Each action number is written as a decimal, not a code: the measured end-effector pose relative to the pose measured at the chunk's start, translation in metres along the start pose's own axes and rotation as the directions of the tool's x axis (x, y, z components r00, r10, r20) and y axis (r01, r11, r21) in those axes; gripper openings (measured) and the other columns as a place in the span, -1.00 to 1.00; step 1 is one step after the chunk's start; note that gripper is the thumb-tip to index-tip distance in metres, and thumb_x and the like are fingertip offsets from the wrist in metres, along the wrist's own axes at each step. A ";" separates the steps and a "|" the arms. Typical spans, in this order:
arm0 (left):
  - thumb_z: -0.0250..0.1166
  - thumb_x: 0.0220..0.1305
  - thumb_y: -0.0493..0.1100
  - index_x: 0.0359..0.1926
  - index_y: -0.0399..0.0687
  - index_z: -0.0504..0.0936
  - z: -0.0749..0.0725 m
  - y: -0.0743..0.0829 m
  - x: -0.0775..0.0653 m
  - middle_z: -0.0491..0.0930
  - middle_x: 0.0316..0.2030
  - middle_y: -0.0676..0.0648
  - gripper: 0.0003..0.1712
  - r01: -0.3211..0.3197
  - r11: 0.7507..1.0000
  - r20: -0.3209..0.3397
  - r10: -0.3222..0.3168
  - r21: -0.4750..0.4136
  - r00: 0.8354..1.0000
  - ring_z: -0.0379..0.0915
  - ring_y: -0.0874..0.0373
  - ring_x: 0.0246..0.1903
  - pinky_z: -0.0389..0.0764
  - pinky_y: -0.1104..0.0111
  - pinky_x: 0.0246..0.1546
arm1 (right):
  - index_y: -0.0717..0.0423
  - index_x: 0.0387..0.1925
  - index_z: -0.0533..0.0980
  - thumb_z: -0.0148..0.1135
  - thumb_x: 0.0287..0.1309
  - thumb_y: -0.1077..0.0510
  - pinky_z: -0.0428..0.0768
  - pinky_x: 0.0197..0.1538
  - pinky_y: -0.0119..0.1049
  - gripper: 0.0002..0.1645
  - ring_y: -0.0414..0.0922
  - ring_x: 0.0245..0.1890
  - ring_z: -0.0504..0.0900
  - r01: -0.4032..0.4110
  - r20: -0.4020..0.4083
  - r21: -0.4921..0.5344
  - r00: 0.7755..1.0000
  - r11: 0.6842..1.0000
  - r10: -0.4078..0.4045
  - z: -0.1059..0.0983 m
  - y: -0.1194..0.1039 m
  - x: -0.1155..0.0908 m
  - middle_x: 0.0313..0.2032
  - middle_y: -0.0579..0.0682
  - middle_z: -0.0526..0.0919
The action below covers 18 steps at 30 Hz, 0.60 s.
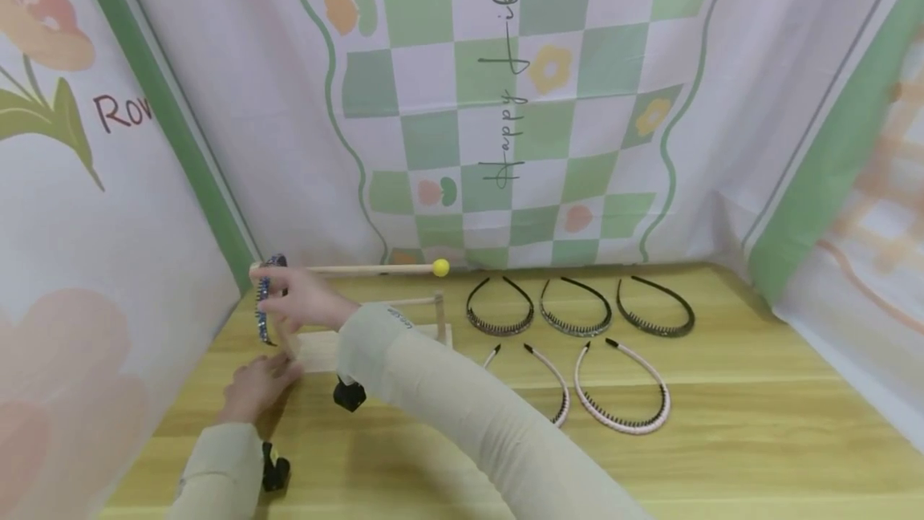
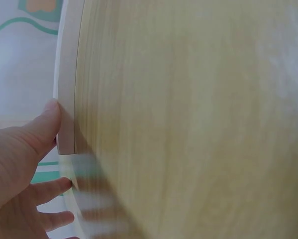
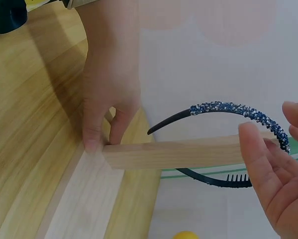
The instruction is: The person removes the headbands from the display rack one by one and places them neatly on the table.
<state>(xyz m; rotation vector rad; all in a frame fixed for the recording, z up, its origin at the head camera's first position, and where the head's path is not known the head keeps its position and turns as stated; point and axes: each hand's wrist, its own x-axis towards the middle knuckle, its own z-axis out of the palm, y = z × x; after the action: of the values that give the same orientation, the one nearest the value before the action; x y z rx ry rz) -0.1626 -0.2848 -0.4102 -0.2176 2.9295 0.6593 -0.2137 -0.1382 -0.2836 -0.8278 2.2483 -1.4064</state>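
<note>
My right hand (image 1: 306,295) is at the top of a wooden stand (image 1: 318,351), thumb and fingers around a headband (image 1: 263,311) covered in blue and silver beads. In the right wrist view the beaded headband (image 3: 221,106) arches around the stand's upright (image 3: 188,154), its two dark ends apart on either side. The curve passes between my right thumb and fingers (image 3: 258,159). Low down, my left hand (image 1: 256,387) grips the corner of the stand's base. My left thumb presses the base's edge (image 2: 66,119) in the left wrist view, the other fingers spread below it.
The stand's upper rod ends in a yellow ball (image 1: 441,268). Right of it lie dark toothed headbands in a back row, including one (image 1: 501,329), with pink ones such as this headband (image 1: 628,427) in front. Patterned cloth (image 1: 505,103) hangs behind the table.
</note>
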 end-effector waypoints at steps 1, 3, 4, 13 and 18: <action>-0.07 0.31 0.27 0.30 -0.22 0.21 0.000 0.000 0.000 0.18 0.20 -0.47 -0.22 -0.001 1.000 -0.001 0.001 0.001 1.000 0.06 -0.58 0.04 0.18 -0.36 -0.11 | -0.26 0.25 0.34 0.20 0.18 0.19 0.60 -0.46 -0.32 -0.38 -0.07 -0.47 0.60 -0.005 0.005 -0.007 1.000 1.000 0.005 0.000 0.000 0.000 -0.19 -0.16 0.50; -0.07 0.31 0.27 0.30 -0.22 0.21 0.000 0.000 0.000 0.17 0.20 -0.47 -0.22 -0.001 1.000 0.001 0.001 0.002 1.000 0.06 -0.58 0.04 0.18 -0.36 -0.12 | -0.26 0.24 0.35 0.21 0.17 0.20 0.61 -0.44 -0.30 -0.39 -0.09 -0.50 0.59 -0.015 0.005 -0.018 1.000 1.000 0.015 0.000 0.000 0.000 -0.12 -0.18 0.50; -0.07 0.31 0.27 0.30 -0.22 0.21 0.000 0.000 0.001 0.17 0.20 -0.47 -0.22 -0.001 1.000 0.002 0.001 0.003 1.000 0.05 -0.59 0.04 0.17 -0.37 -0.11 | -0.26 0.23 0.36 0.21 0.17 0.20 0.61 -0.43 -0.30 -0.40 -0.10 -0.53 0.58 -0.020 0.001 -0.015 1.000 1.000 0.020 0.000 0.000 0.001 -0.09 -0.18 0.49; -0.08 0.33 0.25 0.30 -0.21 0.22 0.000 0.000 0.001 0.17 0.19 -0.49 -0.25 -0.016 1.000 -0.002 0.016 0.010 1.000 0.03 -0.59 0.06 0.16 -0.38 -0.11 | -0.11 0.08 0.49 0.21 0.12 0.34 0.59 -0.50 -0.39 -0.50 -0.09 -0.51 0.61 -0.010 -0.116 0.081 0.993 0.997 0.019 0.000 0.005 0.001 0.03 -0.08 0.49; -0.05 0.34 0.21 0.29 -0.21 0.23 -0.001 0.001 -0.001 0.17 0.18 -0.50 -0.28 -0.019 1.000 -0.013 0.019 0.023 1.000 0.04 -0.59 0.05 0.18 -0.37 -0.11 | 0.00 0.03 0.51 0.20 0.11 0.38 0.62 -0.47 -0.36 -0.56 -0.11 -0.51 0.61 0.044 -0.151 0.108 0.988 0.993 -0.028 -0.004 0.007 -0.002 0.02 -0.02 0.49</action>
<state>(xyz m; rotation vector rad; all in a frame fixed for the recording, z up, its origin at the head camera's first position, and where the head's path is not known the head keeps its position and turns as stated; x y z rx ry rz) -0.1622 -0.2842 -0.4093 -0.1926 2.9534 0.6287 -0.2165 -0.1322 -0.2880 -0.7533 2.2484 -1.6438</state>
